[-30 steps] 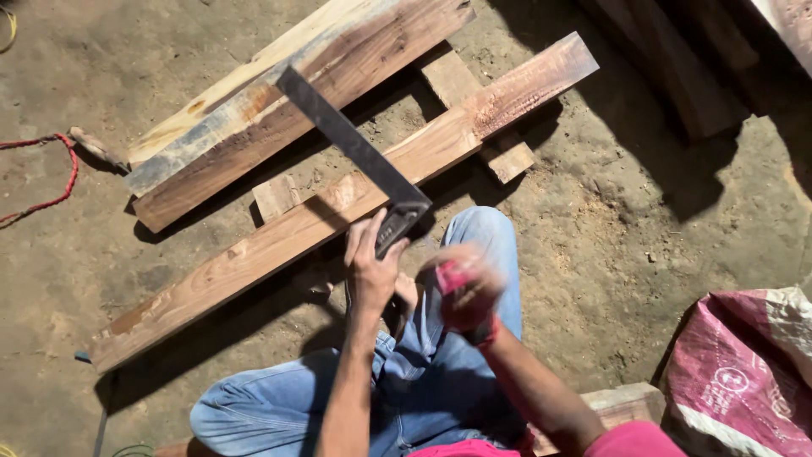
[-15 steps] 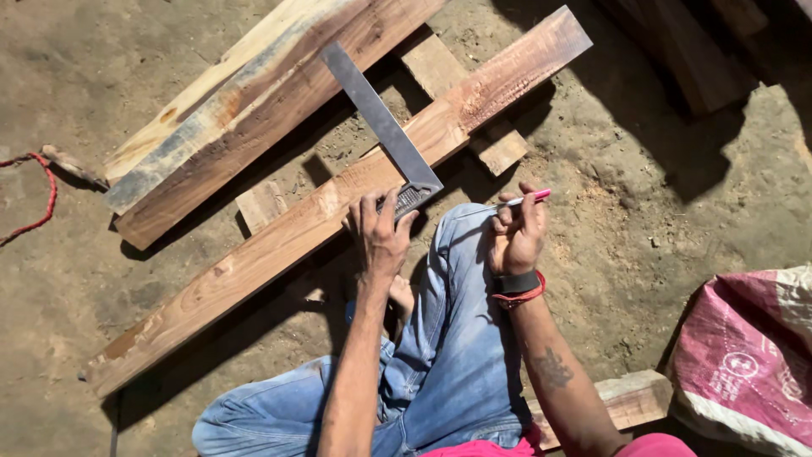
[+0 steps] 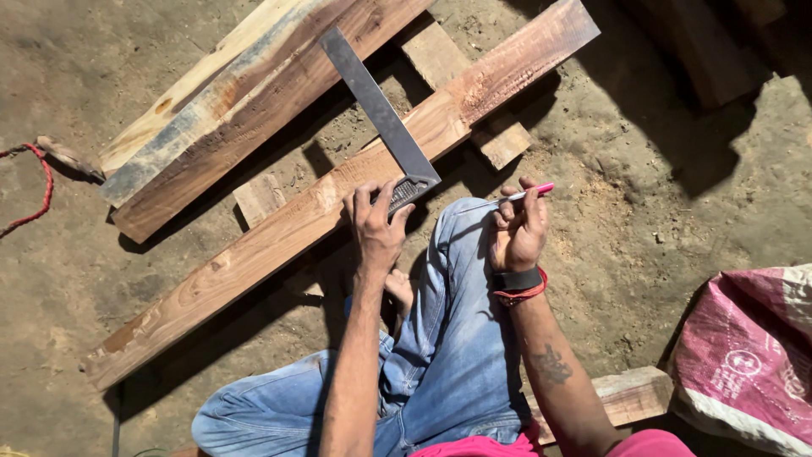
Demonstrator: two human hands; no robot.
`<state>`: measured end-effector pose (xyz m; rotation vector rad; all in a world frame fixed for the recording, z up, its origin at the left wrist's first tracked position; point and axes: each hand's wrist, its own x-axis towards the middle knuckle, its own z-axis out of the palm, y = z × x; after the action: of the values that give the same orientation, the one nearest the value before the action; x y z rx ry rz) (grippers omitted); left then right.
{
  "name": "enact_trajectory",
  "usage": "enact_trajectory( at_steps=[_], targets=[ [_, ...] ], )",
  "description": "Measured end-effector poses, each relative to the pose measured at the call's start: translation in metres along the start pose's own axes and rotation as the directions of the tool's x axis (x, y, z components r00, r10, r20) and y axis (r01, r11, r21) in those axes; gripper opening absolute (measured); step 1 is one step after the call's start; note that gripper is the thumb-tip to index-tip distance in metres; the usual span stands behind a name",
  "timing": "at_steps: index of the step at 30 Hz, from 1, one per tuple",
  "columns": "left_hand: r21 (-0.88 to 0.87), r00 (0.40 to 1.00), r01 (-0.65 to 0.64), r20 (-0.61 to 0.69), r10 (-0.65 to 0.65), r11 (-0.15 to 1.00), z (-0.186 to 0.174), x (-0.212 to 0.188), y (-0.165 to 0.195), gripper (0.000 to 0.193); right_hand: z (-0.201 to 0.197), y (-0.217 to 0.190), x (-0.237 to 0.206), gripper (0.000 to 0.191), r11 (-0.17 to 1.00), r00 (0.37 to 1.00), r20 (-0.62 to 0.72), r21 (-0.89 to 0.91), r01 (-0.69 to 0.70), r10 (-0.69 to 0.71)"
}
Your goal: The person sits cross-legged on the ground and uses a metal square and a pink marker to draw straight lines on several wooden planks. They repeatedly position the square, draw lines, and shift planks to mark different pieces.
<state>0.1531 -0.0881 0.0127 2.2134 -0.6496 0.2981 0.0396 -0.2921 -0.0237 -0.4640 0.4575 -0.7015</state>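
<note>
Left hand (image 3: 376,227) presses try square (image 3: 381,118) on plank (image 3: 279,233); right hand (image 3: 518,230) pinches pink pen (image 3: 520,195); pink sack (image 3: 748,355) right.

Steel try square (image 3: 381,118) lying flat across a long reddish plank (image 3: 338,199), dark blade angled up and left, stock end pinned at the near edge. Pink-capped pen (image 3: 516,196) pinched level above a denim knee, tip pointing left toward the plank.

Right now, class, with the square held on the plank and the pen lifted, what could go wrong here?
1. The left hand steadies the try square only at its stock, so the blade may pivot off line.
2. The long plank rests on small blocks over uneven dirt and might rock.
3. The right hand holds the pen over the knee, and could mark the jeans.
</note>
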Motion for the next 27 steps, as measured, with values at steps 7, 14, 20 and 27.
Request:
enact_trajectory(
  at_steps=[7, 14, 20, 27],
  targets=[
    [-0.024, 0.998, 0.019, 0.061, -0.017, 1.0, -0.008, 0.003, 0.003, 0.051, -0.002, -0.006, 0.002, 0.031, 0.983, 0.997, -0.012, 0.17, -0.072, 0.075],
    [0.017, 0.993, 0.033, 0.112, -0.035, 0.999, -0.003, 0.007, -0.006, 0.052, 0.039, -0.017, 0.029, 0.026, 0.976, 0.99, 0.073, -0.174, 0.13, -0.119],
    [-0.01, 0.994, 0.04, 0.102, -0.038, 0.999, -0.005, 0.007, -0.002, 0.05, 0.106, 0.001, 0.063, 0.014, 0.666, 0.816, 0.549, -0.542, 0.514, -0.183],
    [0.009, 0.997, -0.003, 0.081, 0.002, 1.0, -0.007, 0.011, 0.001, 0.044, 0.143, 0.022, 0.077, 0.023, 0.262, 0.568, 0.823, -0.548, 0.794, 0.0]
  ],
)
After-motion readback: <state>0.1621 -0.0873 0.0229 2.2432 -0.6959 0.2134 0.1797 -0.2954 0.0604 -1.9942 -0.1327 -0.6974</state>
